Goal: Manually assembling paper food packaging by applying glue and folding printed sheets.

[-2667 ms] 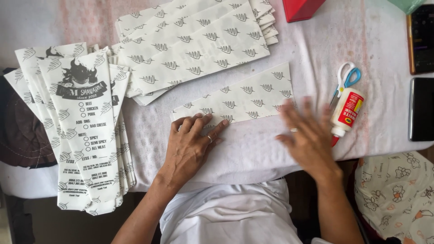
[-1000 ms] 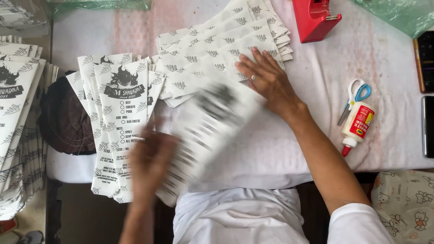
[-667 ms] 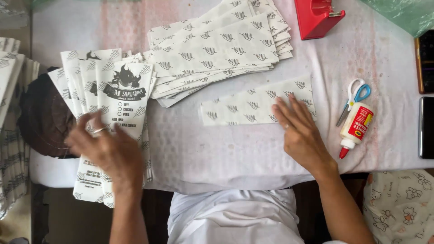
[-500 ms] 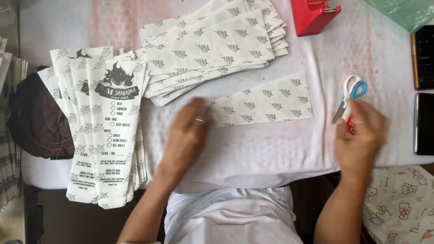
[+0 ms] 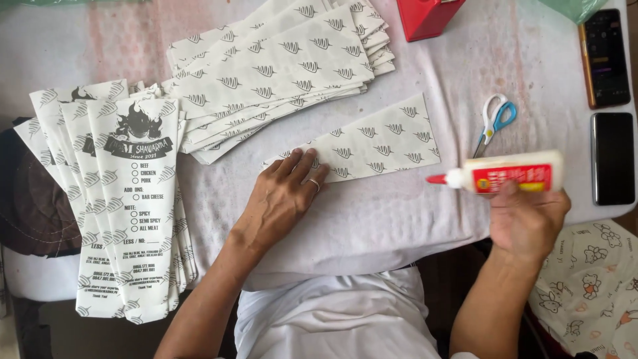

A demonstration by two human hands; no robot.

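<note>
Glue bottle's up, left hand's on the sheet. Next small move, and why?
Probably bring the glue bottle left so its red tip meets the patterned paper sheet. The right hand holds it sideways, nozzle toward the sheet but short of it; the left hand pins the sheet's near end.

Your glue bottle is white, red-labelled, red-tipped; the paper sheet white with grey leaf motifs; the scissors blue-and-white handled.

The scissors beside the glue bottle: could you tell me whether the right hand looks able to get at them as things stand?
Probably yes, once freed: the scissors lie uncovered just beyond the right hand, but that hand is holding the glue bottle.
</note>
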